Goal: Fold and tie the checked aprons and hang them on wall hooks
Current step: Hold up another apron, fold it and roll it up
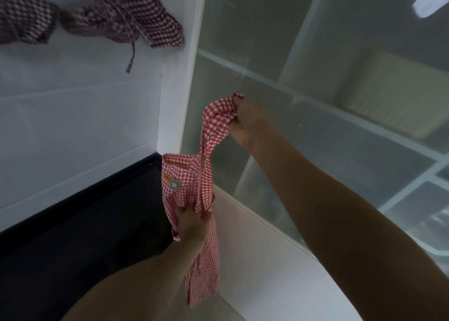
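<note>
So right now the red checked apron (192,182) is stretched out in the air between both hands, in front of the corner where the white wall (73,116) meets a frosted glass panel (303,102). The right hand (245,122) is clenched around a bunched top end, looks like the strap part, and the left hand (192,226) grips the cloth lower down, with the rest dangling below it. Up on the wall there are two darker checked aprons (97,16) already bundled and hanging, ties trailing down; can't actually see the hooks from here. What could go wrong, I'd guess: it's only a scrunched handful up top, so if the cloth slips, the whole thing drops or unravels before it's tied. The loose tail could also twist and make the fold come out lopsided. No containers in sight as far as I can tell, just blurry shelf shapes behind the glass, can't make out what's on them.
</note>
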Demonstrator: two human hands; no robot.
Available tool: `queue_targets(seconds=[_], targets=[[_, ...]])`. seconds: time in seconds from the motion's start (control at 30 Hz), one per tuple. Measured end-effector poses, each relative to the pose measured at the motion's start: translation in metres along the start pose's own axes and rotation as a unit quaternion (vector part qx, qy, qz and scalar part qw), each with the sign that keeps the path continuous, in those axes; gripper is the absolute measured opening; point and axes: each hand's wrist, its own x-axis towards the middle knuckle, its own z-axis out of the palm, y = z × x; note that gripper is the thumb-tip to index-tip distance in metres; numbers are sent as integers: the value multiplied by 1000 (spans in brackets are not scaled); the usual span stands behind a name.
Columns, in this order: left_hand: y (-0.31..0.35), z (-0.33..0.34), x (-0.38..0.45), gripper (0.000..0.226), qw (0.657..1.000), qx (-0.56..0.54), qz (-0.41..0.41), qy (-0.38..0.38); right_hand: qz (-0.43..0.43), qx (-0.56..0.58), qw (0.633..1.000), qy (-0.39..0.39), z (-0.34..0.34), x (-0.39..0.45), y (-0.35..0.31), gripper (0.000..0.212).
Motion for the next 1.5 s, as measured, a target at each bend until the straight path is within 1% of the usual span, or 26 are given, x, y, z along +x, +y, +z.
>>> queue_targets(seconds=[0.07, 0.13, 0.27, 0.33, 0.37, 0.4, 0.43, 0.47, 0.5, 0.53, 0.57, 0.6, 0.63, 0.67, 0.7, 0.8, 0.87, 0.9, 1.0, 1.07, 1.1, 1.17, 1.23, 1.3, 1.4, 1.5], targets=[[-3, -4, 7, 46, 1000, -10, -4, 20, 15, 32, 999, 19, 2, 2, -5, 21], [-6, -5, 13, 35, 1000, -23, 14, 6, 7, 55, 998, 26, 2, 7, -9, 25], [-19, -7, 24, 34, 993, -22, 59, -104, -20, 34, 998, 58, -5, 13, -11, 21], [-28, -16, 31, 32, 981, -37, 64, -178, -30, 13, 997, 76, -13, 19, -13, 22], [-27, -24, 31, 35, 971, -45, 67, -227, -38, -2, 997, 64, -19, 23, -14, 21], [-24, -30, 32, 41, 958, -58, 66, -273, -30, -14, 999, 27, -26, 28, -14, 21], [-19, -39, 31, 46, 946, -66, 56, -312, -3, -49, 998, -24, -35, 29, -11, 23], [-13, -47, 32, 45, 935, -76, 41, -345, 39, -117, 989, -82, -43, 26, -7, 25], [-3, -57, 29, 43, 921, -92, 24, -377, 75, -231, 963, -117, -51, 17, -5, 25], [4, -65, 30, 40, 909, -115, 1, -400, 97, -357, 920, -128, -59, 11, 0, 24], [13, -73, 30, 39, 899, -138, -14, -415, 87, -455, 880, -102, -64, 7, 6, 26], [19, -79, 30, 39, 892, -161, -22, -423, 59, -502, 858, -87, -69, 2, 14, 31], [25, -83, 30, 40, 885, -184, -27, -428, 34, -528, 843, -93, -70, 1, 23, 35], [32, -86, 29, 40, 878, -208, -32, -431, 27, -559, 820, -119, -70, -4, 31, 35], [39, -89, 27, 40, 875, -225, -47, -426, 22, -591, 791, -159, -69, -10, 38, 32], [48, -99, 23, 43, 874, -252, -88, -407, 38, -611, 728, -309, -70, -24, 59, 30], [50, -107, 23, 42, 870, -258, -103, -407, 52, -625, 686, -370, -73, -40, 65, 30], [51, -111, 22, 42, 868, -257, -107, -411, 49, -631, 676, -378, -76, -41, 71, 29], [55, -122, 14, 37, 863, -264, -108, -417, -1, -624, 696, -357, -80, -44, 86, 28], [55, -128, 7, 34, 864, -278, -116, -404, -21, -649, 679, -344, -81, -48, 91, 29], [55, -131, 5, 34, 862, -288, -119, -400, -16, -655, 675, -340, -83, -48, 93, 29], [52, -137, 5, 32, 854, -304, -129, -403, -9, -640, 691, -334, -87, -51, 95, 27], [51, -144, 5, 32, 847, -315, -137, -405, -24, -642, 694, -326, -92, -56, 96, 27], [51, -150, 4, 39, 847, -323, -141, -398, -55, -645, 697, -308, -97, -58, 99, 28], [53, -159, 1, 36, 856, -324, -135, -380, -105, -619, 727, -277, -99, -61, 102, 25], [59, -167, 1, 29, 857, -315, -122, -389, -123, -580, 757, -274, -100, -66, 106, 22]])
